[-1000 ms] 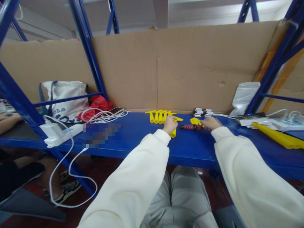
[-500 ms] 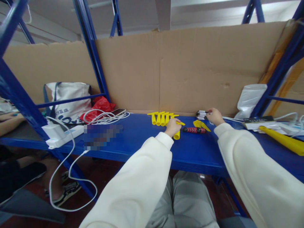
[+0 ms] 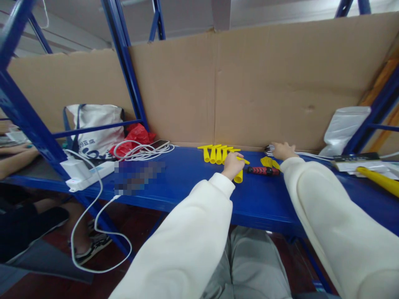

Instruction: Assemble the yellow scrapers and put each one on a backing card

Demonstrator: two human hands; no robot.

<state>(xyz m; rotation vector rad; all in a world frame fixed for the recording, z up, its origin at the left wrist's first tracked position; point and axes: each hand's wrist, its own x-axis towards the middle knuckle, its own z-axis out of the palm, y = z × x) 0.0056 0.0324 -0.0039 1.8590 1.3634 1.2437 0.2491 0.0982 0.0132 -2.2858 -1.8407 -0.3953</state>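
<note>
My left hand [image 3: 233, 165] is closed round a yellow T-shaped plastic piece [image 3: 238, 177]; its tubular end and part of its crossbar show beyond the fingers. Left of it, several matching yellow pieces [image 3: 213, 154] stand in a row near the cardboard. At the back of the table, my right hand [image 3: 283, 151] reaches over a small stack of white and dark items [image 3: 269, 150], its fingers apart and some tips at the stack. Between my hands lies a red and black handled tool [image 3: 263, 170], with flat yellow pieces [image 3: 267, 161] just behind it.
A cardboard sheet [image 3: 264, 83] walls the back of the blue table [image 3: 187, 182]. At left are a power strip [image 3: 90, 176], coiled white cable [image 3: 146, 150], a red bag [image 3: 139, 135] and a cloth bag [image 3: 96, 128]. A long yellow object [image 3: 378, 180] lies at right. Another person's arm [image 3: 18, 160] shows far left.
The view has shifted slightly, moving the scene to the right. My right hand's fingers have spread over the stack. The left hand keeps hold of the yellow piece.
</note>
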